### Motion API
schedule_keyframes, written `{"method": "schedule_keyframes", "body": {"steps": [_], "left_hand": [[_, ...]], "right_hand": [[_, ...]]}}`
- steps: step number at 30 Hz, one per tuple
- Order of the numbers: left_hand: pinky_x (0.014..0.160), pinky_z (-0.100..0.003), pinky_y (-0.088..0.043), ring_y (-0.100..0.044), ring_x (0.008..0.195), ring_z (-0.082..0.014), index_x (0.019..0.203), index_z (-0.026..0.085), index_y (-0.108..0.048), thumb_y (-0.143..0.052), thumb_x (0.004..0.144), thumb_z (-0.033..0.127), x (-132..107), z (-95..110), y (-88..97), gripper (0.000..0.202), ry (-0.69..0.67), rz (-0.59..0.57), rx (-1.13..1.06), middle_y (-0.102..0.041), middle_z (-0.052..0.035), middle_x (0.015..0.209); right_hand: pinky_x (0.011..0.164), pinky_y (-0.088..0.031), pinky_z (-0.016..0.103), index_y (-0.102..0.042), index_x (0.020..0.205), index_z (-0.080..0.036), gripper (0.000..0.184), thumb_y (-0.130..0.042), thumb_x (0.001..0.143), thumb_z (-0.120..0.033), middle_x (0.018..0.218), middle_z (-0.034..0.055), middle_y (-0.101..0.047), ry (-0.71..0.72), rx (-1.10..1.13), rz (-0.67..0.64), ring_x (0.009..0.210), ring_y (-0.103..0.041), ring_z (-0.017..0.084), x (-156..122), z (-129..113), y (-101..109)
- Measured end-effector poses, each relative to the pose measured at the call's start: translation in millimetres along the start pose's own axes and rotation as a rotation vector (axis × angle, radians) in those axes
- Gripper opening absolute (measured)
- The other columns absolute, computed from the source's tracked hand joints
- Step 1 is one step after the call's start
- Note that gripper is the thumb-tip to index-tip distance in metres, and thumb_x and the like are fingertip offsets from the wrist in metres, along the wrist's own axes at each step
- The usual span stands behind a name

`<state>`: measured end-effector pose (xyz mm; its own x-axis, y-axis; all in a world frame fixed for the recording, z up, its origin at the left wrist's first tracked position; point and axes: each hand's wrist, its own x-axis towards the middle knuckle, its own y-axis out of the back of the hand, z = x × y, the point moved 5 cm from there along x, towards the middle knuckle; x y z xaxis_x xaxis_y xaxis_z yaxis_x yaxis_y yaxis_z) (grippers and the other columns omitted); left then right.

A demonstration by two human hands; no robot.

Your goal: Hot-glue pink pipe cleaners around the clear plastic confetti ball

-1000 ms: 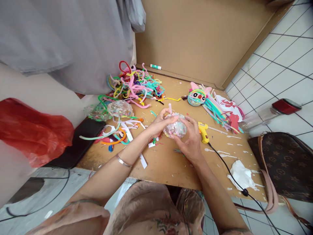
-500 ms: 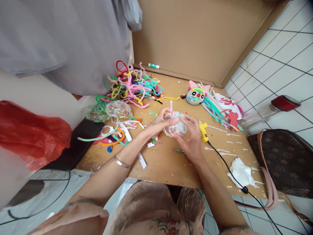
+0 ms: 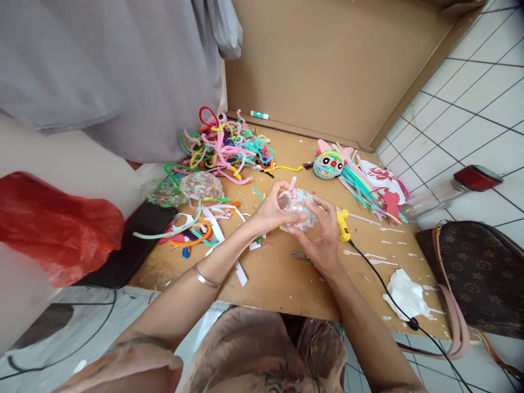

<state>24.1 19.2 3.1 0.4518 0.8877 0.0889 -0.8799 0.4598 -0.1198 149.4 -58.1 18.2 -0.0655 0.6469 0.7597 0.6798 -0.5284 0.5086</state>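
Between both hands is a rounded, lumpy translucent bowl-like piece [image 3: 301, 202] speckled with pink, white and pale blue bits. My left hand [image 3: 272, 210] grips its left side, thumb across the front. My right hand [image 3: 321, 237] holds its right side with thumb and fingertips. A short pink stick [image 3: 293, 182] stands up at its top by my left fingers; whether it is attached or pinched I cannot tell. Just right of my right hand lies a yellow glue gun [image 3: 343, 225]. Under my right wrist a small tool [image 3: 298, 255] is partly hidden.
A tangle of colourful pipe cleaners [image 3: 225, 144] lies back left, near another speckled translucent piece [image 3: 202, 186]. A pipe-cleaner figure with eyes [image 3: 328, 164], a clear bottle with red lid [image 3: 477, 178], crumpled tissue [image 3: 405, 295] and brown bag [image 3: 470, 273] are on the right.
The piece has been tilted in my hands, and its pink stick now leans right. Both hands keep their hold on it. The whole view has shifted slightly.
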Motion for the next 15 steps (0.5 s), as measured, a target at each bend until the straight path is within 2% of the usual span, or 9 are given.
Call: {"method": "schedule_keyframes", "body": {"steps": [4,6,8,10,12,14,15], "left_hand": [[0.065,-0.022,-0.047,-0.057,0.076,-0.0116,0.104,0.023,-0.037,-0.082,0.058,0.030,1,-2,2.7,0.064,-0.021,0.032,0.032,-0.055,0.0018,0.093],[0.067,-0.022,-0.047,-0.056,0.077,-0.0112,0.103,0.023,-0.039,-0.081,0.058,0.029,2,-4,6.6,0.062,-0.025,0.072,0.078,-0.054,0.0020,0.092],[0.066,-0.022,-0.046,-0.054,0.073,-0.0098,0.105,0.023,-0.039,-0.082,0.057,0.032,4,-9,10.1,0.065,-0.003,0.099,0.110,-0.051,0.0030,0.089],[0.060,-0.020,-0.044,-0.049,0.065,-0.0069,0.106,0.024,-0.038,-0.083,0.058,0.034,5,-14,13.2,0.066,0.028,0.126,0.132,-0.047,0.0039,0.087],[0.056,-0.020,-0.042,-0.046,0.062,-0.0061,0.107,0.025,-0.038,-0.084,0.058,0.035,7,-17,14.6,0.068,0.032,0.137,0.147,-0.045,0.0037,0.087],[0.056,-0.020,-0.042,-0.046,0.061,-0.0064,0.108,0.025,-0.038,-0.084,0.057,0.035,7,-19,14.4,0.069,0.046,0.132,0.161,-0.045,0.0035,0.087],[0.056,-0.021,-0.041,-0.046,0.062,-0.0068,0.108,0.025,-0.038,-0.084,0.057,0.035,7,-19,14.4,0.069,0.049,0.137,0.180,-0.045,0.0035,0.087]], "right_hand": [[0.101,-0.047,0.052,-0.050,0.132,-0.024,0.057,-0.068,0.081,-0.043,0.133,0.0143,-0.052,-0.034,0.043,-0.057,0.127,-0.050,0.029,2,1,-1],[0.100,-0.048,0.050,-0.048,0.134,-0.024,0.057,-0.065,0.083,-0.044,0.133,0.0140,-0.053,-0.086,0.049,-0.040,0.127,-0.050,0.028,4,8,4],[0.098,-0.048,0.047,-0.050,0.131,-0.024,0.050,-0.060,0.086,-0.044,0.129,0.0126,-0.057,-0.171,0.016,0.062,0.122,-0.053,0.026,7,25,16],[0.093,-0.049,0.044,-0.056,0.122,-0.022,0.040,-0.052,0.091,-0.046,0.121,0.0116,-0.061,-0.316,-0.039,0.224,0.113,-0.058,0.023,6,51,35],[0.084,-0.051,0.042,-0.061,0.112,-0.018,0.040,-0.045,0.093,-0.050,0.109,0.0125,-0.065,-0.453,-0.107,0.326,0.100,-0.061,0.023,3,76,51],[0.085,-0.049,0.045,-0.064,0.100,-0.014,0.045,-0.048,0.089,-0.055,0.099,0.0151,-0.067,-0.561,-0.304,0.254,0.093,-0.062,0.026,1,94,58],[0.085,-0.048,0.047,-0.065,0.095,-0.013,0.047,-0.050,0.087,-0.056,0.095,0.0164,-0.067,-0.636,-0.425,0.151,0.092,-0.063,0.029,1,101,57]]}}
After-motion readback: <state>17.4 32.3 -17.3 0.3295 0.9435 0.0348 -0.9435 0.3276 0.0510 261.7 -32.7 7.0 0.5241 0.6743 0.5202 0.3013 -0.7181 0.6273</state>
